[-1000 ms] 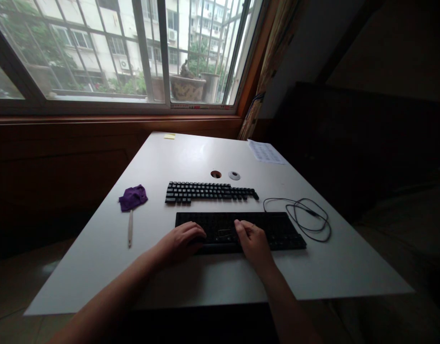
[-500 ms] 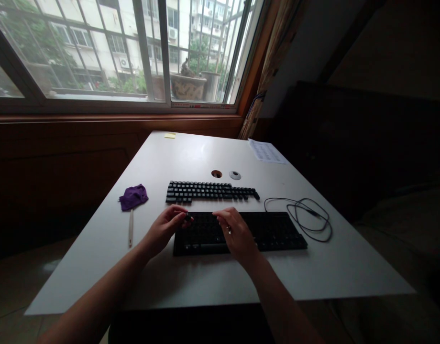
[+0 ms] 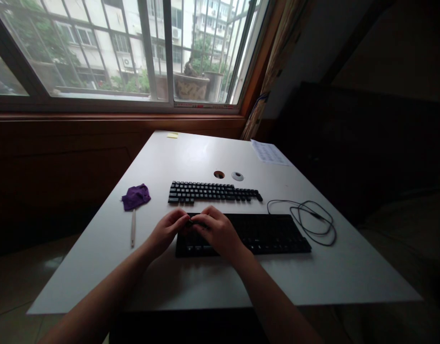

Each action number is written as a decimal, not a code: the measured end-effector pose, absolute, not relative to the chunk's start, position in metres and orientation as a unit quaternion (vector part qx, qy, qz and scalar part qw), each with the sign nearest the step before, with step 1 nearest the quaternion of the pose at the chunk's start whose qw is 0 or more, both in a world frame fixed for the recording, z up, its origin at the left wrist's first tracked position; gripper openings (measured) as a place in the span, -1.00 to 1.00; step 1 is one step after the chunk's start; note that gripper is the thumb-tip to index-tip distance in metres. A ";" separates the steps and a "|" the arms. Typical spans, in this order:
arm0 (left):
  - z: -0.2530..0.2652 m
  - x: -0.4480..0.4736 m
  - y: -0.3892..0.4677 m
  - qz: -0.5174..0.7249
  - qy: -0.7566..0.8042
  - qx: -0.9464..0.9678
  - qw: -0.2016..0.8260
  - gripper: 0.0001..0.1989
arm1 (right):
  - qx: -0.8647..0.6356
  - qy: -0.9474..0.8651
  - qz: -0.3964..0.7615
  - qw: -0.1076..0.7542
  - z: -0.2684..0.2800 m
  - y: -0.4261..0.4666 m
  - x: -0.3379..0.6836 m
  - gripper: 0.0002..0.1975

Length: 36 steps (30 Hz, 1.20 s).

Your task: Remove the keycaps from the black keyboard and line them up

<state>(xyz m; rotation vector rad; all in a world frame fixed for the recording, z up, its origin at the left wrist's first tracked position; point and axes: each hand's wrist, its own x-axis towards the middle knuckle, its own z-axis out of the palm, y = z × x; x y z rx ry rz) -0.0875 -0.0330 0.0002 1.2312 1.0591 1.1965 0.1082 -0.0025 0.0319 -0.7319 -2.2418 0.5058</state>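
My left hand (image 3: 167, 231) is closed in a pinch on a small black keycap (image 3: 190, 222). Against it, my right hand (image 3: 220, 234) has its thumb and fingers pressed together; what they hold, if anything, is too dark to make out. Both hands meet above the left part of a black keyboard (image 3: 270, 231), hiding some of it. Its keycaps look removed over much of the dark surface. Just behind the keyboard, several loose black keycaps (image 3: 205, 191) stand in rows in the layout of a keyboard.
A purple cloth (image 3: 136, 197) lies left, touching a pale stick-like handle (image 3: 133, 229). The keyboard's cable (image 3: 313, 215) coils at right. Further back on the white table (image 3: 191, 282) are a round hole (image 3: 219, 175), its cover (image 3: 237, 176), a printed paper (image 3: 269, 153) and a yellow note (image 3: 172, 135).
My right hand has moved left and now meets my left hand at the keycap. Half a second ago the hands were apart. The whole view has shifted slightly.
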 end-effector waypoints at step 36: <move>0.010 -0.089 -0.030 0.442 0.480 0.583 0.484 -0.69 | -0.304 -0.869 0.179 0.346 0.027 -0.001 0.110 -0.81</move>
